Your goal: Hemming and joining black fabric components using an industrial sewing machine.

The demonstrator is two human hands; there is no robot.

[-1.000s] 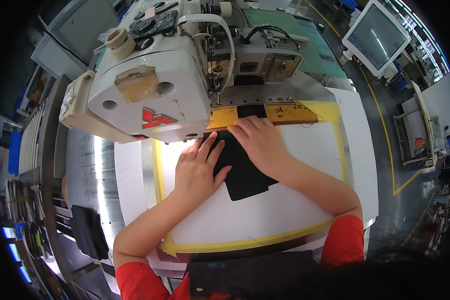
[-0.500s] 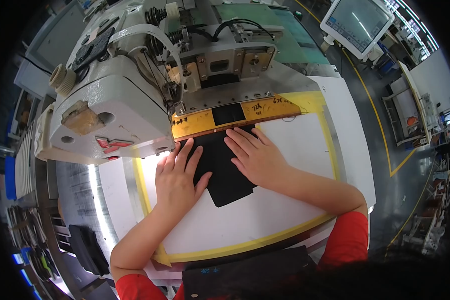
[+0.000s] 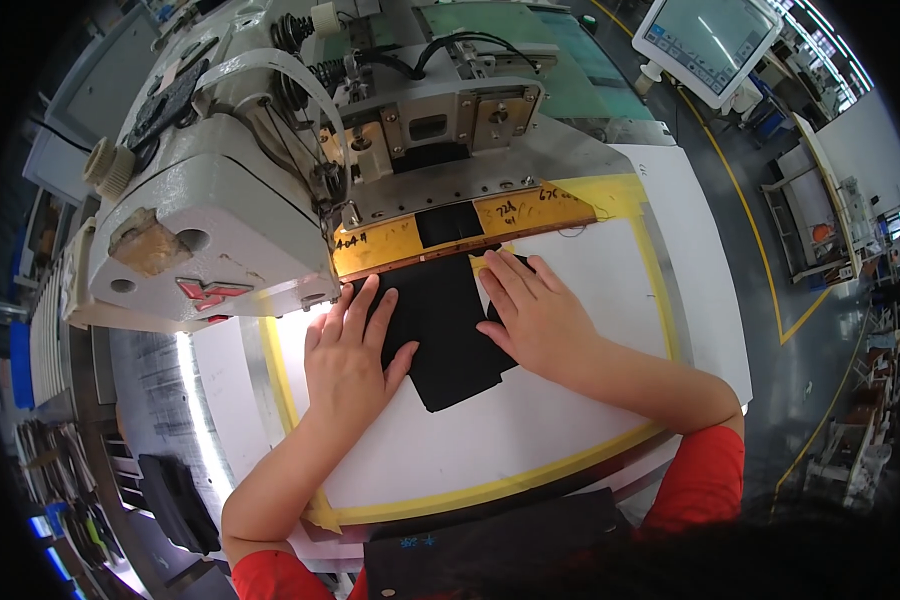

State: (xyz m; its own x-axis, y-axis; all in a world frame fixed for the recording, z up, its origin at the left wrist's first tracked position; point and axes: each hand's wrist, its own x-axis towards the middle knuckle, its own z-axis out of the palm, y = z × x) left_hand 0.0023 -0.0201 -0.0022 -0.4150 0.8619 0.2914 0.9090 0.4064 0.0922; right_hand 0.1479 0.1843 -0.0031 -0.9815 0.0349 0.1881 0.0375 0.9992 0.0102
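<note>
A black piece of fabric (image 3: pixel 440 335) lies flat on the white board, its far end running under a yellow bar (image 3: pixel 385 245). My left hand (image 3: pixel 350 350) rests palm down with fingers spread, the fingertips at the fabric's left side, just short of the bar. My right hand (image 3: pixel 542 325) is on the other side, fingers stretched out. Its thumb touches the fabric's right edge, while the other fingertips lie beside that edge near the bar. Black cloth also shows in a gap of the bar (image 3: pixel 448 225).
A large white sewing machine head (image 3: pixel 210 210) stands close to my left hand, with a metal clamp frame (image 3: pixel 450 125) behind the bar. Yellow tape (image 3: pixel 490 491) borders the white board (image 3: pixel 400 460). A screen (image 3: pixel 708 45) stands at the far right. Black folded material (image 3: pixel 178 503) lies at lower left.
My right hand has slid a little to the right, and its fingers have come off the fabric's top toward its edge. The left hand stays nearly in place.
</note>
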